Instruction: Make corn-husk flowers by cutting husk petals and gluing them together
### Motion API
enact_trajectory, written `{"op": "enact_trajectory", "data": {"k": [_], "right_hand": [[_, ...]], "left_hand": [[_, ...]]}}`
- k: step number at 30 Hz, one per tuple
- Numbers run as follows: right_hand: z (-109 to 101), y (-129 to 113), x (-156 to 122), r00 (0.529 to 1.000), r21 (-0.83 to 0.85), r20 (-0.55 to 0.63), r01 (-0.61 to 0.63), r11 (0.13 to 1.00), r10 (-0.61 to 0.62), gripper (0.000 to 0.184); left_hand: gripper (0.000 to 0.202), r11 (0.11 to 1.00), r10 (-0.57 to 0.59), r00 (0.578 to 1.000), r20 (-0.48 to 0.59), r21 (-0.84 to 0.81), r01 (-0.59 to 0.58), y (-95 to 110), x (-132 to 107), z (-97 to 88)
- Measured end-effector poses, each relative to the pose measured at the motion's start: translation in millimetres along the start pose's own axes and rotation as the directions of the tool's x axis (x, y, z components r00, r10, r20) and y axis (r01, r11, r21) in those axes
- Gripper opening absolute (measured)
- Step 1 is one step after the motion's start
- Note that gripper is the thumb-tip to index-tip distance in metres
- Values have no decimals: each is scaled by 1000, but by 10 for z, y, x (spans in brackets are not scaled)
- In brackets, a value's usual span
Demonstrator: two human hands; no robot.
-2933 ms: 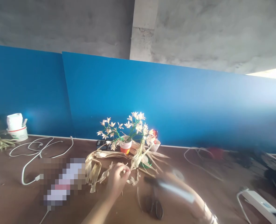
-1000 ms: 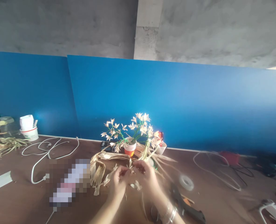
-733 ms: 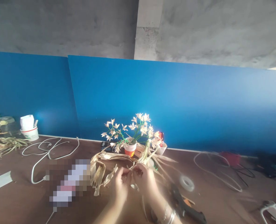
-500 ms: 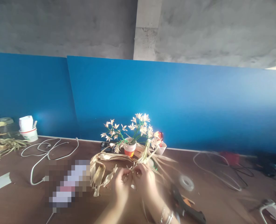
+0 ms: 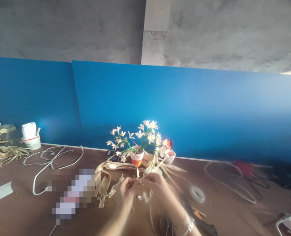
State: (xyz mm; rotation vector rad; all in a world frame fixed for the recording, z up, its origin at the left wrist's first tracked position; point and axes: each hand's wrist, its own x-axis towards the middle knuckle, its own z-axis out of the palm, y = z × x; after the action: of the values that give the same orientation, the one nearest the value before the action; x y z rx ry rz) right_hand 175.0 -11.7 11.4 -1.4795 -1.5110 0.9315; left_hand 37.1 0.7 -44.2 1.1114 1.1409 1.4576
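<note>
My left hand (image 5: 127, 189) is closed in a pinch, fingertips pressed around a small pale corn husk piece (image 5: 138, 173) that sticks up between the hands. My right hand (image 5: 157, 183) meets it there, fingers also pinched; what they grip is too small to make out. Below the hands, loose white petal-like pieces (image 5: 145, 197) lie on the brown table (image 5: 84, 223). Just behind stands a paper cup (image 5: 137, 158) holding green stems with cream husk flowers (image 5: 150, 136). Dried corn husks (image 5: 103, 183) spread left of my hands, and more husk strips (image 5: 152, 164) lie behind them.
A roll of clear tape (image 5: 197, 194) and a black tool (image 5: 204, 226), partly behind my right forearm, lie to the right. White cables (image 5: 54, 160) coil at left near a white tub (image 5: 31, 142). A blue partition (image 5: 184, 111) runs along the back edge.
My right hand has shifted slightly up and right and its wrist has turned. The husk piece now stands up between my fingers, and the petal-like pieces below show more.
</note>
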Motion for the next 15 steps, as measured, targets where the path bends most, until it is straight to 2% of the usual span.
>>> {"op": "enact_trajectory", "data": {"k": [2,5,7,10,13,15], "right_hand": [[28,0,18,997,-31,-68,31,999,-33,14],[-16,-31,25,971,-146,-115,191,971,-208,13],[-76,-64,12,948,-215,-81,285,934,-308,14],[-144,-102,-16,928,-273,2,358,893,-372,14],[-164,-124,-37,917,-303,44,391,869,-397,15],[-167,-133,-44,910,-317,55,405,858,-410,15]], "left_hand": [[31,998,-47,999,20,-33,48,-7,-1,14],[30,989,-133,989,70,-55,137,-2,11,8],[29,980,-178,977,116,-69,187,5,23,-2],[26,974,-200,966,165,-72,214,0,38,-14],[28,976,-188,961,201,-72,206,-39,53,-13],[30,986,-141,970,199,-61,156,-63,61,-7]]}}
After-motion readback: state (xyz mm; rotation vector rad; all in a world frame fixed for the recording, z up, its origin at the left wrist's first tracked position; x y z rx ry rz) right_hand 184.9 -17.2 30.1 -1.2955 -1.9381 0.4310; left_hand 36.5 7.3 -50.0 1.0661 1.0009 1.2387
